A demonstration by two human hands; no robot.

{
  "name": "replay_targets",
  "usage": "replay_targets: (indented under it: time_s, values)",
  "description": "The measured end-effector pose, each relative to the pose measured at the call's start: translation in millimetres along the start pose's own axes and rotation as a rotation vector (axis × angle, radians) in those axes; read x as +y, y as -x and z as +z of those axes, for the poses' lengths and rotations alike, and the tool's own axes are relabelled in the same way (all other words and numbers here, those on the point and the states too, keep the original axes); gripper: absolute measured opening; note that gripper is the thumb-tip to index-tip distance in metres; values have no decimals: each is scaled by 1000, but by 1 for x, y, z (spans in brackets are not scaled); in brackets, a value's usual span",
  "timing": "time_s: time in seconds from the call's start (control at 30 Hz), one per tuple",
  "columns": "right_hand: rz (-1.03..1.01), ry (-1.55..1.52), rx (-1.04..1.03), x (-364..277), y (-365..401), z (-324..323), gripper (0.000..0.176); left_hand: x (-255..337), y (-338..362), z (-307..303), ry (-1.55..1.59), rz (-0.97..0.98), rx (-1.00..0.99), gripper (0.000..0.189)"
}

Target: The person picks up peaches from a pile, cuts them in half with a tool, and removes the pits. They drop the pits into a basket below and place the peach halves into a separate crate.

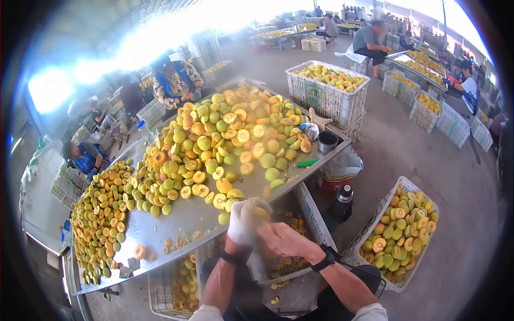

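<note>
At lower centre, the gloved left hand curls its fingers around a fruit above the pit crate, the right hand bunched against it, grip unclear, while the right crate at lower right holds halved fruit.

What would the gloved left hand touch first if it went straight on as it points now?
Holding a fruit, the left hand would probably meet the halved fruits at the near edge of the metal table; depth unclear.
</note>
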State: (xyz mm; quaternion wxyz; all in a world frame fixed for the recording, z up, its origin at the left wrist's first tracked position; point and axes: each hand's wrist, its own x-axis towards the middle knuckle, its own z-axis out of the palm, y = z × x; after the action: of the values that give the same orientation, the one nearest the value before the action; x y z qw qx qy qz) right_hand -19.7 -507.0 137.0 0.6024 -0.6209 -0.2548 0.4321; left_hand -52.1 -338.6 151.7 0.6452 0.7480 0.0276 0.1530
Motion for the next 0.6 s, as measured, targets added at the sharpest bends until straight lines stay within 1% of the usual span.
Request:
replay_targets:
  time_s: [0.07,0.17,0.27,0.37,0.47,0.57,0.6]
  values:
    - [-91,93,44,3,-3,2,45,1,1,1,29,-12,16,57]
    - [153,-81,-61,-13,4,-3,44,-2,-1,-1,-65,128,-54,57]
    - [1,-143,-35,8,-2,4,52,-15,-1,7,28,183,36,58]
    - [-23,-173,26,9,-3,11,53,-12,-2,14,336,25,108,40]
    - [-18,-129,36,10,-3,6,54,-19,-9,9,255,45,0,47]
    - [102,-127,-10,8,3,-7,49,-21,-8,11,16,48,-76,59]
    - [99,-150,-26,8,5,-9,50,-17,-9,13,35,36,-76,60]
